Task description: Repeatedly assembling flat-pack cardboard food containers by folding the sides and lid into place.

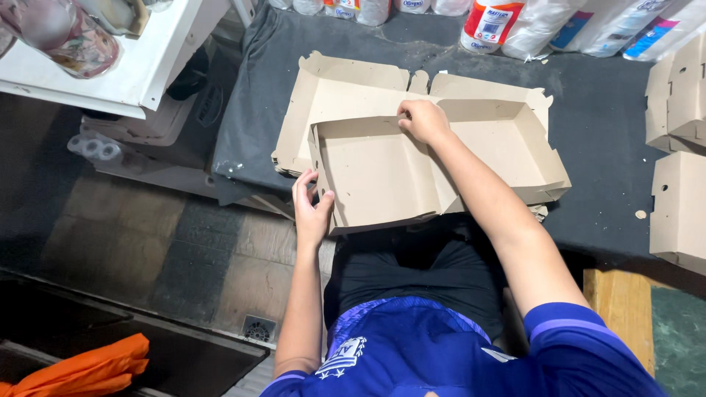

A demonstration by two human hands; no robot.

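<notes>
At centre of the dark table (603, 125), a brown cardboard box (382, 173) lies partly folded on a stack of flat blanks (323, 92). Its left half has walls raised, and its right tray (507, 147) sits open toward 3 o'clock. The left hand (312, 206) is at the box's 8 o'clock corner, fingers curled and pinching the left wall near the table's edge. The right hand (423, 121) is at the box's 12 o'clock side, fingers bent down over the back wall, pressing or gripping the cardboard where the two halves meet. Both arms come from a person in a blue shirt (412, 353) at 6 o'clock. Finished boxes (676, 147) stand at 3 o'clock along the table's right edge. Bottles (489, 26) and wrapped rolls (625, 26) line the far edge at 12 to 1 o'clock. A white shelf (140, 73) is at 10 o'clock, and orange cloth (88, 364) lies on the floor at 7 o'clock.
</notes>
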